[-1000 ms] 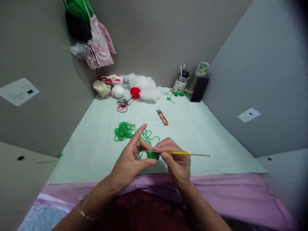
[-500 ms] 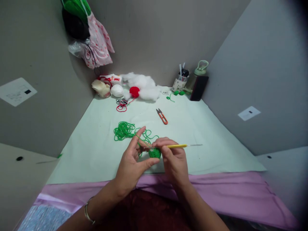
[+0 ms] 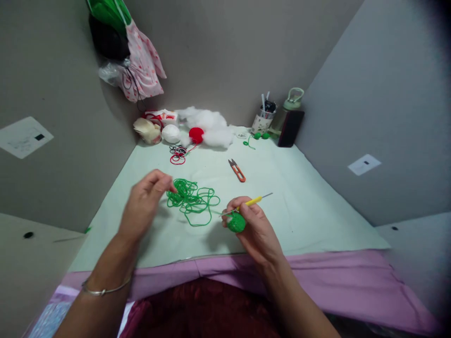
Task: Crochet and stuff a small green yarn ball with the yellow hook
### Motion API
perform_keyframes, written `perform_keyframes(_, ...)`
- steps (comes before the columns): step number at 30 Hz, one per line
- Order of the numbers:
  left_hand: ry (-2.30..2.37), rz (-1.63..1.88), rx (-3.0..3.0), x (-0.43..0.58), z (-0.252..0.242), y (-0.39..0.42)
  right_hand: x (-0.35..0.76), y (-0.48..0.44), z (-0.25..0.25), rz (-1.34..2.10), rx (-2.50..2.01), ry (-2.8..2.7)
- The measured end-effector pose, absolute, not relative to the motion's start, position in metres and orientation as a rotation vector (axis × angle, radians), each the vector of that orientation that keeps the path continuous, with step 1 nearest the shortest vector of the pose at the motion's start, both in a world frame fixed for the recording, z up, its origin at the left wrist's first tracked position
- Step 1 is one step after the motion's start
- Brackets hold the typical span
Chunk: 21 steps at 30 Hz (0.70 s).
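Observation:
My right hand is closed around a small green crocheted ball and a crochet hook with a yellow handle. The hook's handle end points up to the right, and its other metal end lies over the ball. A bit of white shows at the ball's top left. From there a strand runs left to a loose tangle of green yarn. At the tangle's left edge, the thumb and fingers of my left hand are pinched together on the yarn; the exact strand is hard to make out.
Orange thread snips lie beyond the yarn. Along the back are white stuffing, a red yarn ball, a white ball, small green balls, a pen cup, a bottle and a dark phone.
My left hand has let go of the crocheted ball and moved left to the yarn tangle. The ball now rests in my right hand, with the hook tilted upward. Some yarn loops have spread.

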<state>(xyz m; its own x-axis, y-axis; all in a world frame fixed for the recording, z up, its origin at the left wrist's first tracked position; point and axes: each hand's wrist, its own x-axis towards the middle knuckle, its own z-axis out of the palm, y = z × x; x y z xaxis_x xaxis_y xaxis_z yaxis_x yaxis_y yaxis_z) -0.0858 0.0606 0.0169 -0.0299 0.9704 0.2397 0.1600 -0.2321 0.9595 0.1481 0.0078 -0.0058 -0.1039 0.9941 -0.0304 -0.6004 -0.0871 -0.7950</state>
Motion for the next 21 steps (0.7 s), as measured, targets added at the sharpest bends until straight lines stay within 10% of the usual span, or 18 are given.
perform_keyframes(7, 0.433, 0.799, 1.052, -0.041, 0.026, 0.040, 0.146, 0.008, -0.001, 1.448, -0.701, -0.874)
perform_keyframes(11, 0.571, 1.356, 0.775, -0.061, 0.058, 0.030, 0.147, 0.010, -0.006, 1.319, -0.739, -0.863)
perform_keyframes(21, 0.927, 1.388, 1.980, -0.035, 0.004, 0.027, 0.139, 0.007, -0.005, 1.138, -0.725, -0.871)
